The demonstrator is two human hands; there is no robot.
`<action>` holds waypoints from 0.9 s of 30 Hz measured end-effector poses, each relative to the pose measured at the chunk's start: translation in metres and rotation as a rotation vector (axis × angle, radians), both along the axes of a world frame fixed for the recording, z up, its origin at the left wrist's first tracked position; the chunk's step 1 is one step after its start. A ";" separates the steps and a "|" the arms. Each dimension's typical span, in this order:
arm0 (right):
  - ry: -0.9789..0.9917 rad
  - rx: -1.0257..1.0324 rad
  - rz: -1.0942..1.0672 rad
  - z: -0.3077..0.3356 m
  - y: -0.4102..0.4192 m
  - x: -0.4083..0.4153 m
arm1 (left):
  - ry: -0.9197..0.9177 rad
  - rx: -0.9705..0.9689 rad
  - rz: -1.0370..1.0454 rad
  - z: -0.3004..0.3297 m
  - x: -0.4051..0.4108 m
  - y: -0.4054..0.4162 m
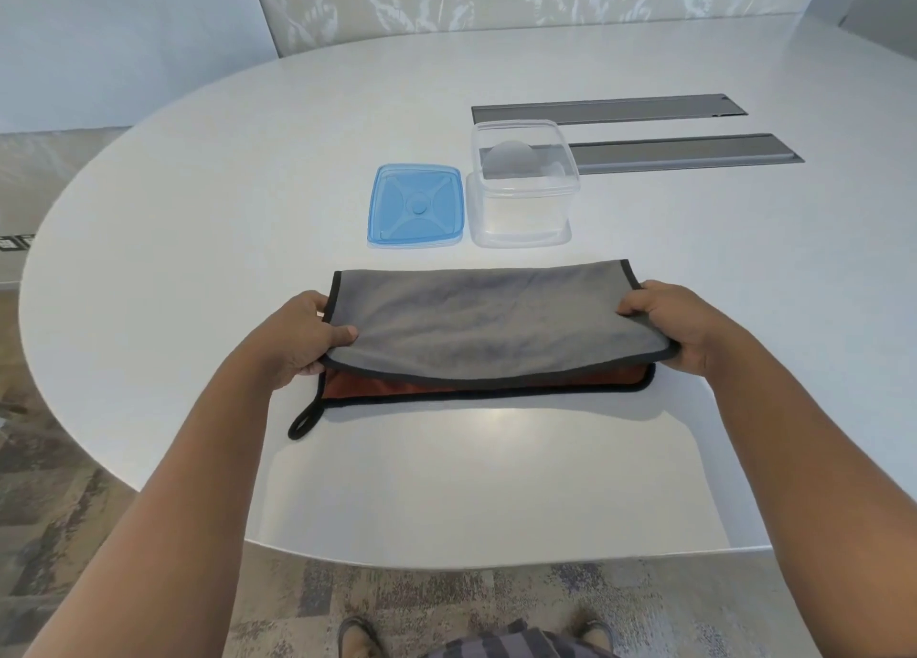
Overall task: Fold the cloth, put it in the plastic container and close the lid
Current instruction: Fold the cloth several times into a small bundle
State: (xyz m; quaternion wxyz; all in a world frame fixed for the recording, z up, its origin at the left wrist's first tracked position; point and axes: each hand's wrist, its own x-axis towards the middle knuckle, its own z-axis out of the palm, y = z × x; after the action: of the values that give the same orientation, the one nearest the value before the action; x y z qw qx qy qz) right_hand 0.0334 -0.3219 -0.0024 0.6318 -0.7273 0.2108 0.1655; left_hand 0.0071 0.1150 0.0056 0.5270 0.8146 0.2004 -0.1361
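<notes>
A cloth [476, 320] with a grey top face, an orange-brown under layer and black trim lies folded in half on the white table [198, 210]. A black hanging loop sticks out at its near left corner. My left hand [302, 332] pinches the upper layer at the left end, and my right hand [680, 322] pinches it at the right end; the near edge of that layer is lifted slightly. Beyond the cloth stands a clear plastic container [523, 185], open and empty. Its blue lid [416, 206] lies flat on the table just left of it.
Two long dark grey cable hatches [685, 153] are set into the tabletop behind and right of the container. The table's rounded near edge runs below my forearms, with patterned carpet and my feet under it. A leaf-patterned wall panel stands at the back.
</notes>
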 end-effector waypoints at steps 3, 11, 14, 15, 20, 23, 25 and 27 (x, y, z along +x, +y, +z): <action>0.001 -0.094 0.081 0.000 0.003 -0.003 | 0.014 0.100 -0.042 0.000 -0.004 0.000; -0.173 -0.763 0.226 0.017 0.008 -0.003 | -0.134 0.818 -0.099 0.012 -0.008 -0.009; -0.371 -1.048 0.175 0.017 0.017 -0.005 | -0.480 0.802 -0.090 0.013 -0.006 -0.035; -0.450 -1.060 0.168 0.017 0.023 -0.006 | -0.539 0.758 -0.155 0.010 -0.006 -0.046; -0.532 -1.107 0.361 0.000 0.054 -0.010 | -0.499 0.826 -0.502 -0.019 -0.007 -0.090; -0.428 -1.172 0.518 -0.021 0.062 -0.015 | -0.399 0.914 -0.543 -0.041 -0.007 -0.092; -0.367 -1.216 0.566 -0.035 0.060 -0.017 | -0.315 0.953 -0.510 -0.051 -0.007 -0.089; -0.350 -1.226 0.554 -0.040 0.057 -0.017 | -0.245 0.970 -0.452 -0.054 -0.005 -0.086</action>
State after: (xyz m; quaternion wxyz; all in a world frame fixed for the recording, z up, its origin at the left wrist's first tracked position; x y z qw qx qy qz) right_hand 0.0166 -0.2645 -0.0419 0.0663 -0.9959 -0.0322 0.0521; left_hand 0.0018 0.0287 -0.0486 0.0682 0.9968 -0.0027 -0.0424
